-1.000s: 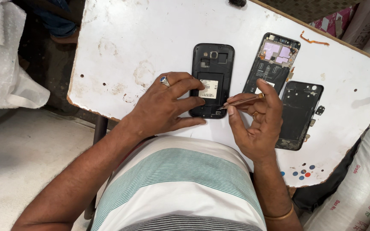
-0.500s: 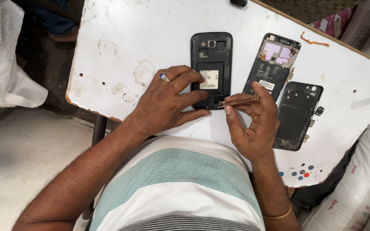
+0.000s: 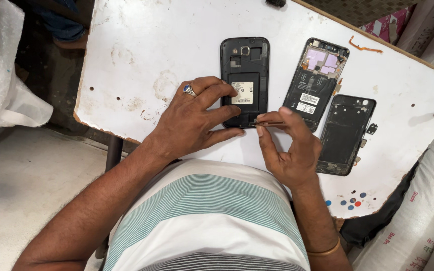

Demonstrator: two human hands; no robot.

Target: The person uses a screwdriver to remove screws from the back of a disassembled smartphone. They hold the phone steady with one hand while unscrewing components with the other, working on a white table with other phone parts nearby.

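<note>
- Since the earlier frame, our right hand (image 3: 290,150) is lowering the thin brown tool (image 3: 267,123) to the bottom edge of the open black phone (image 3: 244,80), which is lying flat on the white table (image 3: 141,55).
- Our right fingers are pinching the tool shut between thumb and forefinger.
- Our left hand (image 3: 194,118) is spreading open fingers over the phone's lower half, pressing rather than gripping.
- We are judging the phone light, rigid, smooth plastic, fragile inside; best held by its edges.
- Two stripped phone frames (image 3: 345,133) are lying just beside it.
</note>
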